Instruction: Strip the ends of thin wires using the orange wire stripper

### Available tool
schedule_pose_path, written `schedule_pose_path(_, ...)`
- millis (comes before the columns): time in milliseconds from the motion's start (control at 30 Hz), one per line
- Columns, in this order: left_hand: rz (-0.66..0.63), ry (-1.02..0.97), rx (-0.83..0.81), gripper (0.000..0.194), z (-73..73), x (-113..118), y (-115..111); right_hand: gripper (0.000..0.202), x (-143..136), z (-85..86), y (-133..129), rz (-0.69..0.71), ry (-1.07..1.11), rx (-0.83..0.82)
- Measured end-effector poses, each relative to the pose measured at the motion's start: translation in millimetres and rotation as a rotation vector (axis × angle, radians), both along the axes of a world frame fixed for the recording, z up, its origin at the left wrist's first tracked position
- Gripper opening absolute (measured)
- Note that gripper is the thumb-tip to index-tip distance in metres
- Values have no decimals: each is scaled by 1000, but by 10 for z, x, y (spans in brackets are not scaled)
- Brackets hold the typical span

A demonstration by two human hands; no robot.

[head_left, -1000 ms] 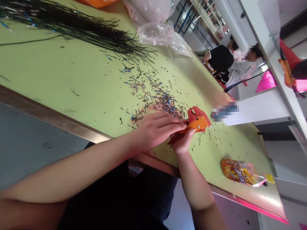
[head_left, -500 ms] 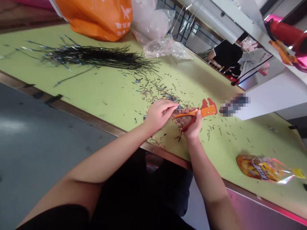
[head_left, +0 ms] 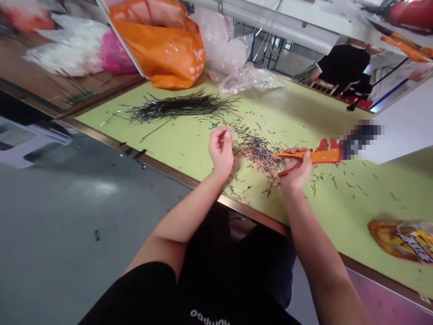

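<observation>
My right hand is wrapped round the handles of an orange and red wire stripper, whose jaws point to the right. My left hand is raised near the left side of the scraps, fingers curled and the thumb close to the index finger. Whether a small thing sits between those fingertips, I cannot make out. Between both hands lies a heap of wire offcuts and copper-coloured bits, with blue pieces among them. Farther back, a bundle of black wires with blue and shiny ends rests on the table.
An orange bag and clear plastic bags stand along the back edge of the green table. On the right lies a drink bottle. A white panel rises at the right. Another person sits beyond the table.
My left hand has moved away from the wire stripper to the left, and its fingers have loosened. The view has swung left. My right hand still grips the wire stripper.
</observation>
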State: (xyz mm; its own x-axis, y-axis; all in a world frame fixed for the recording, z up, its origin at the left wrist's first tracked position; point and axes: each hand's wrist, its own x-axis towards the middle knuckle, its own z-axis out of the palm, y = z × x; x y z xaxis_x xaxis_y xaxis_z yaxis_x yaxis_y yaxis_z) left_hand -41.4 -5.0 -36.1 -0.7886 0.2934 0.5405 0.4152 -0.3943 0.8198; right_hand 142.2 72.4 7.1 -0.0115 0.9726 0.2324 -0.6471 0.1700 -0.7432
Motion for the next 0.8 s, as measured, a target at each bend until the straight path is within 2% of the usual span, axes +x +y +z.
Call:
schedule_pose_path(133,-149,175,-363,38,-78,-102,52,21,5,22,6,16,-21,5)
schedule_pose_path(233,-187,269,-460,41,-88,-122,62,21,1,13,37,8,-2,-11)
schedule_pose_path(400,-150,155,-340,27,-5,-84,38,20,23,19,121,-37,22,-50)
schedule_pose_path(533,-103,-7,-222,28,44,-199,55,26,76,38,219,22,19,-99)
schedule_pose_path(667,-163,-319,-72,29,4,-645,24,32,103,65,281,83,67,-170)
schedule_pose_path(800,-182,-596,7,22,-65,-1149,-104,39,83,109,265,123,100,-238)
